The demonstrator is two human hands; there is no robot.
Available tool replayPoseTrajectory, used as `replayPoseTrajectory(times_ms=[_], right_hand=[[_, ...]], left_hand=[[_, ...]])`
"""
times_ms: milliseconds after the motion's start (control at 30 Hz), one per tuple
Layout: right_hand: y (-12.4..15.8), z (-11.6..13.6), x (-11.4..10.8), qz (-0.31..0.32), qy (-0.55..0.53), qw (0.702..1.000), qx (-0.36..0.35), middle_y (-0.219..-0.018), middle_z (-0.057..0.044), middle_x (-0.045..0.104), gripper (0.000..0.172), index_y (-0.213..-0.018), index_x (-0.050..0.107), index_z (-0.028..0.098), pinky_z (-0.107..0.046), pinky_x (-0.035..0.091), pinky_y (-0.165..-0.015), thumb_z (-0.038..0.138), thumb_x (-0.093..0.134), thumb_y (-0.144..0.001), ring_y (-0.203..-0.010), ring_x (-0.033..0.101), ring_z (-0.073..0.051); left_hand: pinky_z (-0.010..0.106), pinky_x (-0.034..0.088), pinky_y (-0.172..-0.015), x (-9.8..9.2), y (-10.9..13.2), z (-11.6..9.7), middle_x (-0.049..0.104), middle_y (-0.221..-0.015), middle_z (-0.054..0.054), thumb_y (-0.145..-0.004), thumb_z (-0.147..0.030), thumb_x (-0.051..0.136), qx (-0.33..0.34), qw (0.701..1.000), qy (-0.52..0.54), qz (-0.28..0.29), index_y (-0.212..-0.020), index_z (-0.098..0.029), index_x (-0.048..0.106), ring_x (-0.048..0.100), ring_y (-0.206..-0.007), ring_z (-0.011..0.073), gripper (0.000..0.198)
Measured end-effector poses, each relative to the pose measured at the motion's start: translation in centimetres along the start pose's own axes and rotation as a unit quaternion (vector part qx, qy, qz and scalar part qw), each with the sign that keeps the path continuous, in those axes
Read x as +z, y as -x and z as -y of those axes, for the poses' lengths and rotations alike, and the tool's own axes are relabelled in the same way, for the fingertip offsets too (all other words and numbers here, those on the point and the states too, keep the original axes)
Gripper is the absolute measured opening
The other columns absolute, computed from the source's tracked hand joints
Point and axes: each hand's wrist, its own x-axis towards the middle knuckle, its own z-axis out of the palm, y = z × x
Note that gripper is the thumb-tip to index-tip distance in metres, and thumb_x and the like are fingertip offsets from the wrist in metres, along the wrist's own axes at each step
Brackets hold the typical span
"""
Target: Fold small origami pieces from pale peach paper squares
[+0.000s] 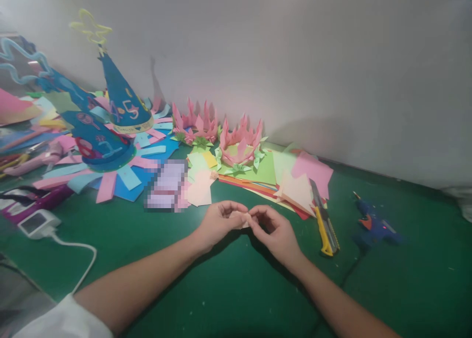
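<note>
Between my two hands, above the green table, is a small piece of pale peach paper (241, 221). The fingers and thumb of my left hand (218, 225) pinch its left side. At its right end the thumb and fingertips of my right hand (275, 232) close on it. My fingers cover much of the paper, so its full shape is hidden. Just beyond my hands lie loose peach sheets (200, 188) and a stack of coloured paper (254, 185). A yellow box cutter (325, 232) rests to the right of my right hand.
On the right lies a blue glue gun (376, 227) with a small red light. Two pink paper crowns (241, 143) stand at the back by the wall. Blue cone hats (121, 94) with paper strips fill the left. A white cable (94, 257) runs beside my left arm.
</note>
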Motion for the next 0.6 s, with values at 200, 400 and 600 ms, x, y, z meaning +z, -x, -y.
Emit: replayPoseTrajectory(times_ms=[200,400,600], right_hand=[[-0.2,-0.1,-0.2,0.016,-0.042,0.999,0.024,-0.082,-0.005,0.067,0.02,-0.09,0.064,0.019,-0.029,0.054,-0.072,0.034,0.065,-0.077,-0.075,0.063,-0.016],[-0.2,-0.2,-0.7,0.027,-0.063,0.996,0.055,-0.09,-0.005,0.069,0.022,-0.095,0.065,0.02,-0.032,0.053,-0.079,0.033,0.065,-0.077,-0.084,0.064,-0.018],[-0.3,-0.5,-0.9,0.05,-0.085,0.993,0.06,-0.09,-0.004,0.065,0.026,-0.101,0.063,0.021,-0.03,0.051,-0.078,0.035,0.062,-0.079,-0.083,0.061,-0.017]], left_hand=[[0.022,0.046,-0.063,-0.5,-0.4,0.0,0.068,-0.068,0.001,-0.052,-0.025,0.083,-0.017,0.999,0.03,0.004,-0.081,-0.012,0.064,0.061,-0.057,0.0084,0.037],[0.022,0.044,-0.066,-1.0,-0.7,0.3,0.069,-0.076,0.002,-0.054,-0.025,0.082,-0.011,0.999,0.042,0.02,-0.085,-0.012,0.064,0.061,-0.065,0.0091,0.038],[0.02,0.043,-0.063,-0.9,-0.6,0.5,0.062,-0.074,-0.001,-0.062,-0.029,0.077,0.08,0.995,-0.058,0.029,-0.09,-0.013,0.058,0.057,-0.065,0.0081,0.037]])
